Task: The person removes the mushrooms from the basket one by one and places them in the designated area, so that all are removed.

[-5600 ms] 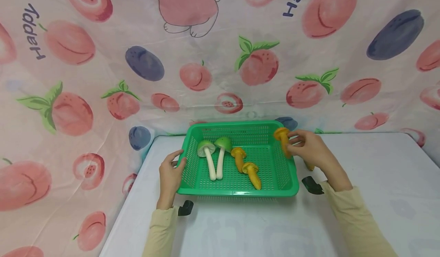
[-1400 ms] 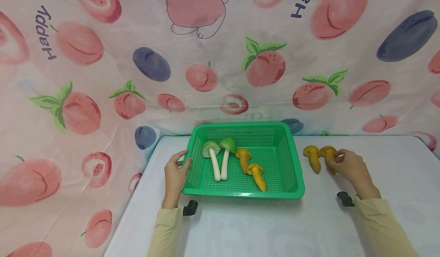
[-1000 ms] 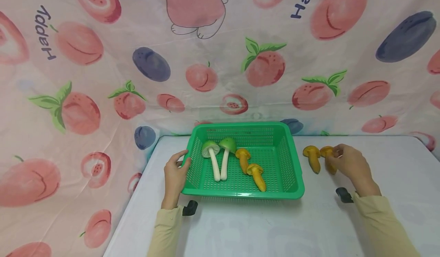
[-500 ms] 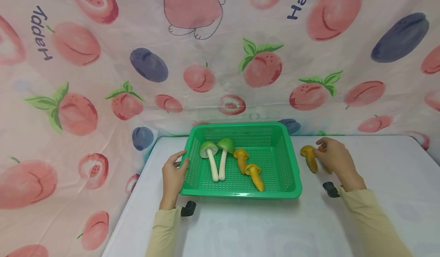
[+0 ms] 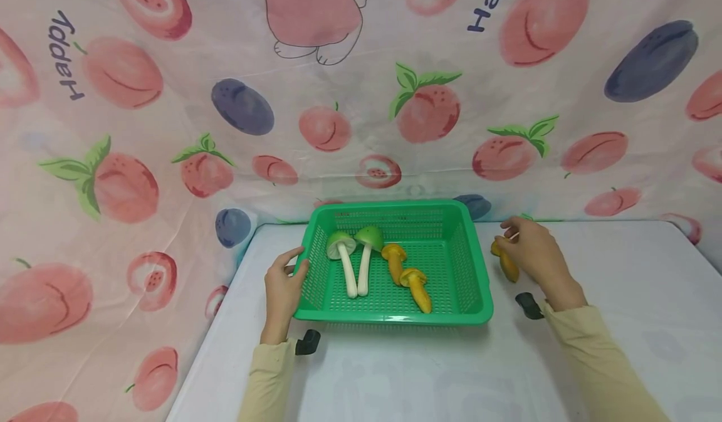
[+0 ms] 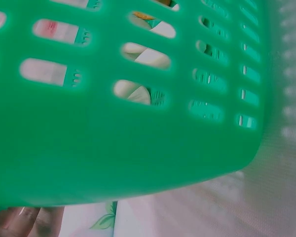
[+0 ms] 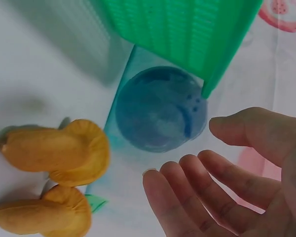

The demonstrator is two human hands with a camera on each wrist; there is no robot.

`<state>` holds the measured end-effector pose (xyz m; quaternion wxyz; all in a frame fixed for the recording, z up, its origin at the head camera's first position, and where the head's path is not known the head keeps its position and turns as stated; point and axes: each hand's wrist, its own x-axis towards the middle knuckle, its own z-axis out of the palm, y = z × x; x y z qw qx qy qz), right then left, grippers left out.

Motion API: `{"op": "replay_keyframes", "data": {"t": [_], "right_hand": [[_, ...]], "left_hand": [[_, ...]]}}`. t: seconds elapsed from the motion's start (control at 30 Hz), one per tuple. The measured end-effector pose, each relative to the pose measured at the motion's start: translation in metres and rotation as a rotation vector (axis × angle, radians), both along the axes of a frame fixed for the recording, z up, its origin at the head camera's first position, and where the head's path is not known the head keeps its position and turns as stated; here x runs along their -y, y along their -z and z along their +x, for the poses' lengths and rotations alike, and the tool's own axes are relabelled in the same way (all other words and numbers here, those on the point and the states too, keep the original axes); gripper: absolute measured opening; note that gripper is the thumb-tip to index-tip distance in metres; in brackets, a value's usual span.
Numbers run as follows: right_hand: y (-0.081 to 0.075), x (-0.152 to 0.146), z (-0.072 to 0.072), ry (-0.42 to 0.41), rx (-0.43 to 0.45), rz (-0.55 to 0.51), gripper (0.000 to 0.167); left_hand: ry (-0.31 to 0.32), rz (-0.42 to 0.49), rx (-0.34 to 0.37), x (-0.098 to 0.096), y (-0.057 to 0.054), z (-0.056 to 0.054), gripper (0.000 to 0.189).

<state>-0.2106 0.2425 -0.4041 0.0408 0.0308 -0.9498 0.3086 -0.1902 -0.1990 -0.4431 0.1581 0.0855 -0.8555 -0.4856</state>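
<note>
My left hand [image 5: 284,287] grips the left rim of a green plastic basket [image 5: 395,317], and its fingers [image 6: 19,222] show under the rim in the left wrist view. Two green-capped, white-stemmed toy mushrooms [image 5: 369,238] and two yellow toy mushrooms [image 5: 418,290] lie inside. Right of the basket, my right hand [image 5: 538,256] hovers with relaxed fingers and holds nothing. Below it, one yellow mushroom [image 5: 509,266] rests on the table; the hand hides the other in the head view. The right wrist view shows both table mushrooms [image 7: 49,148], apart from the fingers.
A white cloth covers the table [image 5: 451,372]. Behind it hangs a fruit-print curtain [image 5: 350,77], close to the basket's far rim. Black camera mounts [image 5: 307,342] stick out at both wrists.
The right hand carried a yellow mushroom over the basket's right rim, set it on the table beside another, let go, and has since moved left and up. The left hand stayed on the rim.
</note>
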Motion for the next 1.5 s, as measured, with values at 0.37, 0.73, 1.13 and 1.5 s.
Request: {"op": "replay_keyframes", "data": {"t": [0.37, 0.73, 1.13, 1.5], "right_hand": [[-0.014, 0.019, -0.001, -0.026, -0.034, -0.016, 0.036], [-0.019, 0.036, -0.002, -0.059, -0.043, -0.022, 0.034], [-0.023, 0.046, -0.004, -0.078, -0.035, -0.009, 0.034], [-0.032, 0.055, -0.009, -0.086, -0.026, 0.003, 0.035]], "left_hand": [[0.000, 0.003, 0.006, 0.000, 0.001, 0.001, 0.033], [-0.004, 0.001, -0.010, 0.000, 0.003, 0.001, 0.033], [0.004, -0.001, -0.001, -0.001, 0.000, 0.001, 0.032], [-0.005, -0.004, -0.003, 0.000, 0.001, -0.001, 0.033]]}}
